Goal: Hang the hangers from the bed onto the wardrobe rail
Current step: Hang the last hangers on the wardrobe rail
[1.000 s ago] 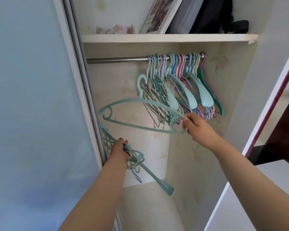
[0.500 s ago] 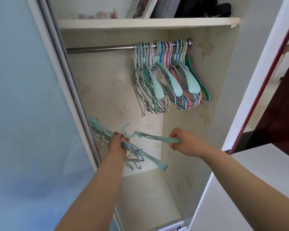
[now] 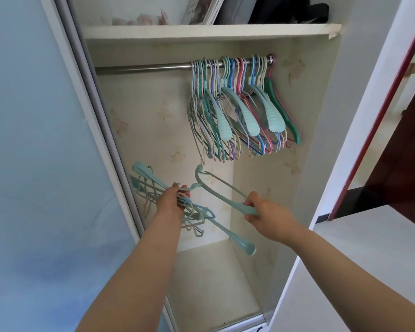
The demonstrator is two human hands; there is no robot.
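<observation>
Inside the open wardrobe a metal rail point(image 3: 141, 67) runs under a shelf. Several coloured hangers point(image 3: 240, 111) hang bunched at the rail's right end. My left hand point(image 3: 171, 200) grips a bundle of hangers point(image 3: 197, 213) low at the wardrobe's left side, with teal and thin wire ones sticking out both ways. My right hand point(image 3: 266, 213) grips the shoulder end of a single teal hanger point(image 3: 216, 191). That hanger's hook end lies by my left hand's fingers, well below the rail.
A pale blue sliding door point(image 3: 34, 140) with a grey frame stands at the left. The shelf point(image 3: 201, 31) above the rail carries books and bags. A white wardrobe side panel point(image 3: 359, 116) is at the right, with a dark red door beyond. The rail's left half is bare.
A second ago my right hand held a teal hanger up near the hung bunch. It has since dropped below the rail and now holds a teal hanger beside my left hand's bundle.
</observation>
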